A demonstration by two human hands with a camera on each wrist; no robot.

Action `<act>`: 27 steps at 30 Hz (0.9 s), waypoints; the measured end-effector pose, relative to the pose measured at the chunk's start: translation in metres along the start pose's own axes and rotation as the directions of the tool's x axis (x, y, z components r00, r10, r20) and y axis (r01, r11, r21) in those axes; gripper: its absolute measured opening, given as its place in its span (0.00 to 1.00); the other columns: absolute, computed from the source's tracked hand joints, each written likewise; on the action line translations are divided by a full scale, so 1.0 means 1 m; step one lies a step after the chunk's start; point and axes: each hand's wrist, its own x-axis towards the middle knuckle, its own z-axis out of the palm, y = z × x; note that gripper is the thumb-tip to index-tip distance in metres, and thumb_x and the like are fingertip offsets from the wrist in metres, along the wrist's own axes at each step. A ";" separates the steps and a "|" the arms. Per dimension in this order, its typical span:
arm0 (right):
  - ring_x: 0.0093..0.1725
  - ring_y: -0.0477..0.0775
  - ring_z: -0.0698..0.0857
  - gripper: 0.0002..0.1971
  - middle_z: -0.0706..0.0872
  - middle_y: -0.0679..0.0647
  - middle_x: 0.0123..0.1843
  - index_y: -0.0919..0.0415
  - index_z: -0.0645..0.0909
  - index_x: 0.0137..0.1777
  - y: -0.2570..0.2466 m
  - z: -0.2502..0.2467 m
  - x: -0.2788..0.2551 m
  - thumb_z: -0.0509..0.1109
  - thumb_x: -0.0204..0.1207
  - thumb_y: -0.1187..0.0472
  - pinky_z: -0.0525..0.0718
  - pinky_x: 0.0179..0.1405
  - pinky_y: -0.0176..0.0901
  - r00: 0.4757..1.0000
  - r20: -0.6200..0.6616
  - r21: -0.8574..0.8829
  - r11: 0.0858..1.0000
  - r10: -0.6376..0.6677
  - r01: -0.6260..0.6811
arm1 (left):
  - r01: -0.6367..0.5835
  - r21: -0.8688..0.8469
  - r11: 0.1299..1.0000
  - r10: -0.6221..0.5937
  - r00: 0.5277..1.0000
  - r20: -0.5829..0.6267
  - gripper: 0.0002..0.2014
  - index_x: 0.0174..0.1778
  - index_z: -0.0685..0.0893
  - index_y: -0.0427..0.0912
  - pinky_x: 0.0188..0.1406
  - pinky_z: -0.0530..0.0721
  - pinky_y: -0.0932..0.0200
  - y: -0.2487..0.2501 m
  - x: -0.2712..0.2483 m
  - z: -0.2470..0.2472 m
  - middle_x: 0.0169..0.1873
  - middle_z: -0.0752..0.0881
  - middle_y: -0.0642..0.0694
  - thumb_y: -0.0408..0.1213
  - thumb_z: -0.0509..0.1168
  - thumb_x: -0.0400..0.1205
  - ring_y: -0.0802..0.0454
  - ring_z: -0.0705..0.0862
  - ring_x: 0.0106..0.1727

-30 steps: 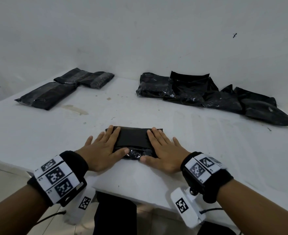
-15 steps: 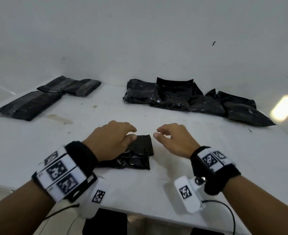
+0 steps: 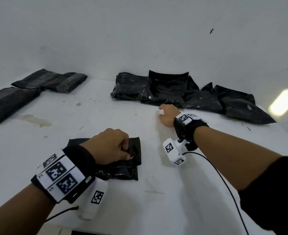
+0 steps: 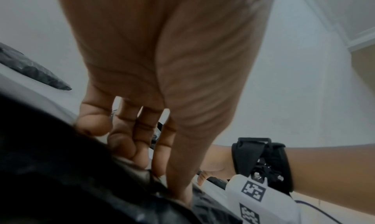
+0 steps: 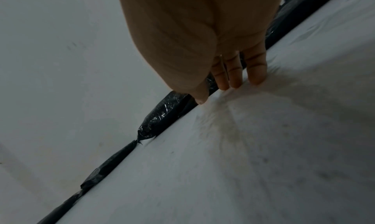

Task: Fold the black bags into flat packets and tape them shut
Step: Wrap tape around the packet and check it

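Two bag piles – white table; pale wall.

Bare worktop runs wide open down the middle. Loose bags line the back wall on the right, packets sit back left, folded bag up front.

the left hand filled the upper middle of the frame, palm toward the camera, its fingers curled down onto a crinkled, glossy black plastic bag that spread across the lower left. the thumb tip also pressed into the plastic. to the right, the right hand reached away over the white table, its wrist wrapped in a black strap carrying a white block with square black markers. another black plastic bag lay far left against the white wall.
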 end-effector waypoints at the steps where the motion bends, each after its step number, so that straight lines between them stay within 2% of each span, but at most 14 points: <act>1: 0.76 0.66 0.73 0.25 0.68 0.62 0.80 0.54 0.68 0.82 0.000 0.001 0.004 0.62 0.84 0.55 0.74 0.74 0.53 1.000 0.014 -0.030 1.000 -0.006 0.006 | -0.003 -0.009 1.000 0.003 1.000 0.002 0.12 0.37 0.78 0.54 0.35 0.73 0.63 -0.001 0.000 0.000 0.34 0.82 0.55 0.47 0.77 0.75 0.58 0.80 0.36; 4: 0.73 0.67 0.75 0.23 0.70 0.63 0.77 0.55 0.75 0.77 -0.001 0.005 0.008 0.64 0.83 0.55 0.76 0.73 0.54 0.999 0.015 -0.091 0.995 -0.028 0.030 | -0.014 -0.027 1.000 0.015 1.000 0.008 0.11 0.39 0.79 0.52 0.34 0.72 0.65 -0.004 0.000 -0.001 0.34 0.84 0.54 0.48 0.76 0.75 0.58 0.81 0.36; 8: 0.65 0.63 0.82 0.15 0.79 0.60 0.69 0.60 0.84 0.65 -0.001 0.004 0.009 0.71 0.78 0.61 0.80 0.62 0.46 0.993 -0.090 -0.027 0.996 -0.082 0.079 | -0.022 -0.041 0.999 0.023 1.000 0.005 0.11 0.40 0.80 0.51 0.34 0.73 0.64 -0.006 0.000 0.000 0.35 0.84 0.54 0.48 0.77 0.75 0.58 0.81 0.36; 10: 0.61 0.61 0.84 0.10 0.83 0.57 0.58 0.62 0.87 0.57 -0.002 0.003 0.008 0.71 0.77 0.64 0.81 0.55 0.44 0.990 -0.111 -0.006 0.996 -0.086 0.086 | -0.024 -0.052 0.998 0.024 1.000 0.003 0.11 0.40 0.80 0.52 0.35 0.74 0.63 -0.006 0.000 0.000 0.35 0.84 0.54 0.48 0.77 0.75 0.58 0.81 0.36; 12: 0.56 0.60 0.86 0.05 0.82 0.51 0.47 0.62 0.88 0.49 -0.004 0.003 0.008 0.71 0.77 0.65 0.83 0.52 0.44 0.989 -0.123 0.024 0.996 -0.079 0.083 | -0.025 -0.065 0.998 0.025 1.000 -0.006 0.11 0.40 0.80 0.52 0.36 0.74 0.62 -0.007 0.000 0.001 0.35 0.84 0.54 0.48 0.77 0.74 0.58 0.81 0.36; 14: 0.53 0.59 0.86 0.04 0.82 0.50 0.43 0.59 0.86 0.42 -0.004 0.003 0.008 0.71 0.76 0.65 0.85 0.51 0.45 0.988 -0.133 0.047 0.995 -0.077 0.084 | -0.025 -0.076 0.997 0.024 1.000 -0.012 0.11 0.40 0.80 0.52 0.37 0.75 0.62 -0.008 -0.001 0.001 0.35 0.84 0.54 0.48 0.77 0.74 0.58 0.81 0.37; 17: 0.51 0.60 0.87 0.07 0.88 0.57 0.49 0.55 0.82 0.37 -0.002 0.003 0.009 0.70 0.76 0.65 0.87 0.52 0.49 0.988 -0.120 0.068 0.993 -0.093 0.102 | -0.027 -0.075 0.997 0.026 1.000 -0.009 0.10 0.42 0.81 0.51 0.37 0.75 0.62 -0.009 -0.001 0.000 0.36 0.84 0.54 0.47 0.77 0.75 0.58 0.81 0.37; 19: 0.52 0.61 0.86 0.10 0.86 0.61 0.55 0.51 0.80 0.36 -0.001 0.002 0.009 0.69 0.77 0.64 0.86 0.54 0.51 0.987 -0.110 0.044 0.992 -0.113 0.119 | -0.029 -0.070 0.997 0.028 1.000 -0.008 0.10 0.44 0.82 0.50 0.36 0.74 0.63 -0.010 -0.002 0.000 0.36 0.84 0.53 0.47 0.76 0.75 0.58 0.81 0.37; 21: 0.54 0.62 0.83 0.11 0.84 0.59 0.57 0.48 0.77 0.37 0.001 0.001 0.007 0.67 0.78 0.64 0.84 0.57 0.53 0.986 -0.121 0.017 0.993 -0.114 0.117 | -0.031 -0.065 0.997 0.030 0.999 -0.015 0.10 0.46 0.83 0.50 0.36 0.74 0.64 -0.009 -0.003 0.001 0.37 0.84 0.53 0.46 0.76 0.75 0.58 0.81 0.38; 25: 0.56 0.63 0.82 0.12 0.83 0.59 0.58 0.49 0.77 0.39 -0.002 -0.006 0.000 0.62 0.79 0.67 0.83 0.56 0.53 0.982 -0.148 0.017 0.992 -0.118 0.122 | -0.033 -0.053 0.998 0.031 0.999 -0.040 0.09 0.46 0.83 0.50 0.41 0.79 0.61 -0.008 -0.008 0.004 0.40 0.84 0.53 0.46 0.75 0.76 0.55 0.82 0.41; 27: 0.55 0.63 0.83 0.11 0.83 0.60 0.59 0.49 0.78 0.40 0.000 -0.007 -0.001 0.64 0.79 0.66 0.84 0.56 0.53 0.982 -0.150 0.019 0.993 -0.116 0.120 | -0.037 -0.045 0.998 0.035 0.998 -0.046 0.09 0.47 0.83 0.50 0.45 0.82 0.59 -0.008 -0.012 0.005 0.41 0.83 0.54 0.46 0.75 0.76 0.54 0.83 0.44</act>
